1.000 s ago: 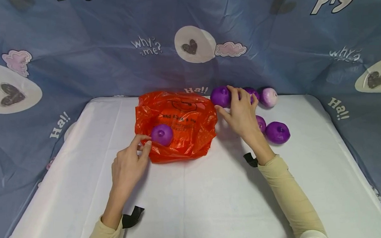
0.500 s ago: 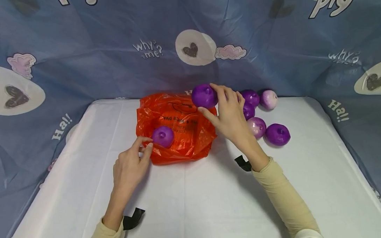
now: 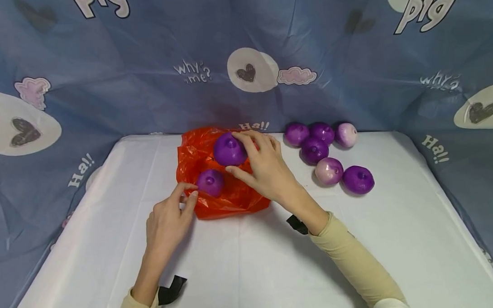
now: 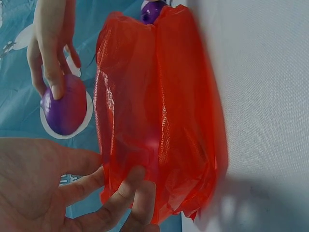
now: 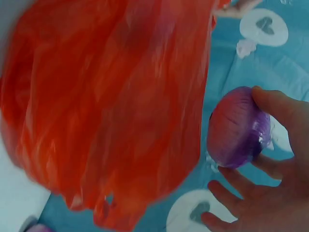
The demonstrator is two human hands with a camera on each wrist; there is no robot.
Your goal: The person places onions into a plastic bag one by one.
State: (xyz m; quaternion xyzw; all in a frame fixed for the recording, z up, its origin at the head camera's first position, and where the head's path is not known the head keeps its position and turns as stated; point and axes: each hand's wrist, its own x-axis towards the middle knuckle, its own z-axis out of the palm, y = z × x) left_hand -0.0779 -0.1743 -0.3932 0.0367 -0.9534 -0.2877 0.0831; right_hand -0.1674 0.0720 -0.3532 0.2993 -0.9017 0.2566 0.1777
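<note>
A red plastic bag (image 3: 228,210) stands mouth-up at the back of the white table, one purple onion (image 3: 210,182) visible inside. My left hand (image 3: 169,224) pinches the bag's rim at its near left corner, thumb and fingers on the film in the left wrist view. Over the bag's mouth, my right hand (image 3: 267,169) grips another purple onion (image 3: 229,150) between thumb and fingertips. In the right wrist view this held onion (image 5: 236,128) is beside the top edge of the bag, the last fingers spread away from it. The right hand covers part of the bag's right side.
Right of the bag lie several more onions: dark purple ones (image 3: 314,150) at the back, a pale one (image 3: 346,135), a pink-white one (image 3: 329,171) and a purple one (image 3: 358,180) nearer. A blue printed cloth (image 3: 154,84) rises behind the table (image 3: 242,267).
The right hand has lifted a purple onion from the group at the back right and carried it left over the bag. The left hand keeps its hold on the rim.
</note>
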